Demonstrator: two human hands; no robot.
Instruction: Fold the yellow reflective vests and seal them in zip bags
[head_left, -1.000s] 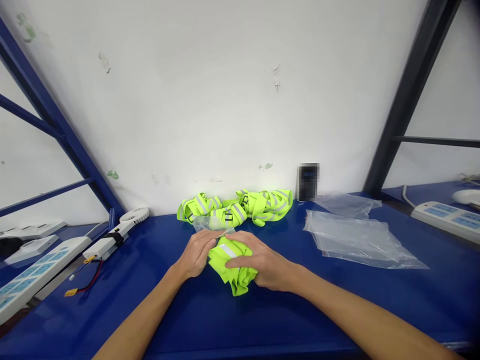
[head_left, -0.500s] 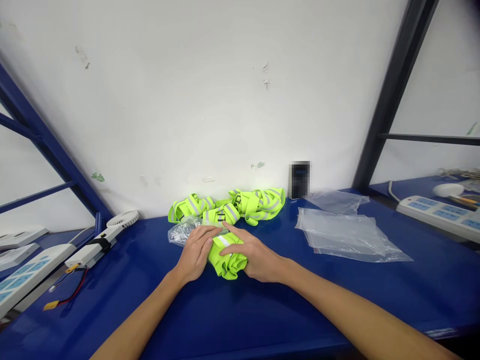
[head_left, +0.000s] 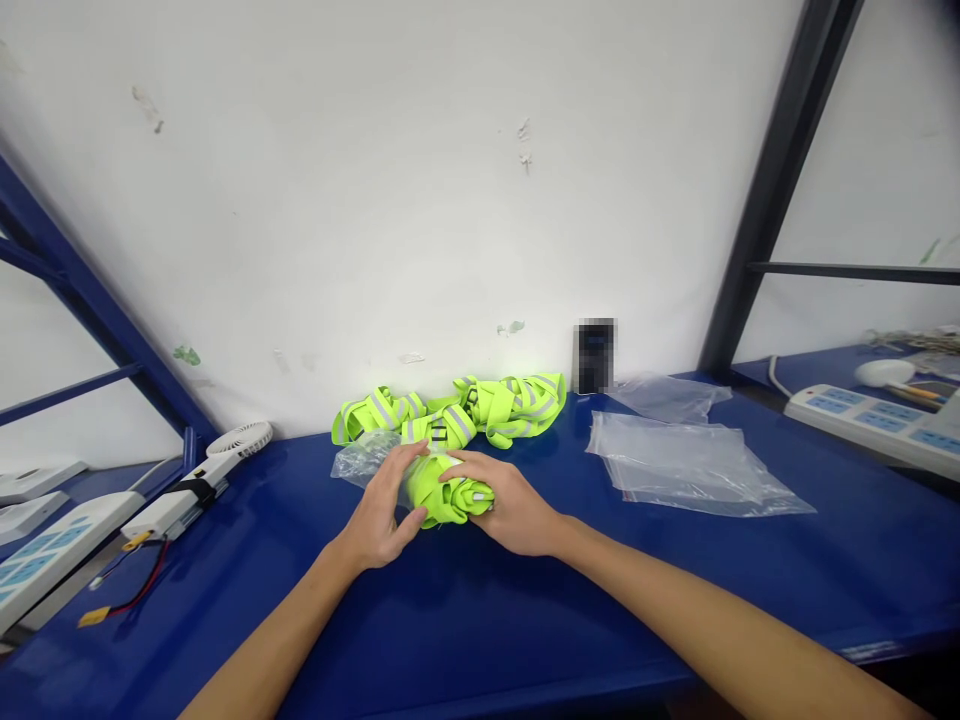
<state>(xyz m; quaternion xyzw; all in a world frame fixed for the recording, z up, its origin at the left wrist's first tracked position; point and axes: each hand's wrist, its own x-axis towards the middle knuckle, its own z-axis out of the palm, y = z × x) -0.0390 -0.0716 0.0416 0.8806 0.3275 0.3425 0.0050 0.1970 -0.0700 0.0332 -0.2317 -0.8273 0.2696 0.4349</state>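
My left hand [head_left: 382, 510] is cupped round the left end of a yellow-green bundle [head_left: 444, 498], fingers curled over its top and thumb underneath; my right hand [head_left: 508, 508] clasps the right end, fingers laid across the top and pressing down, so the bundle is gripped between both; it sits on the tabletop [head_left: 525, 620] about midway between the left and right edges, nearer the back edge than the front. A crumpled clear bag [head_left: 358, 460] lies just behind my left hand, touching the bundle's far left side; whether the bundle's end is inside it I cannot tell. Behind that, along the back edge against the wall, lies a pile of the same yellow-green straps [head_left: 480, 408] with grey reflective bands. To the right, toward the back edge, flat clear bags [head_left: 690, 470] are stacked loosely, well apart from my hands; a dark, blurred object [head_left: 595, 355] stands at the back edge between the straps and the bags. At the left edge lie a small white fan [head_left: 238, 440], a red-and-black wire [head_left: 131, 598] and a power strip [head_left: 52, 545].
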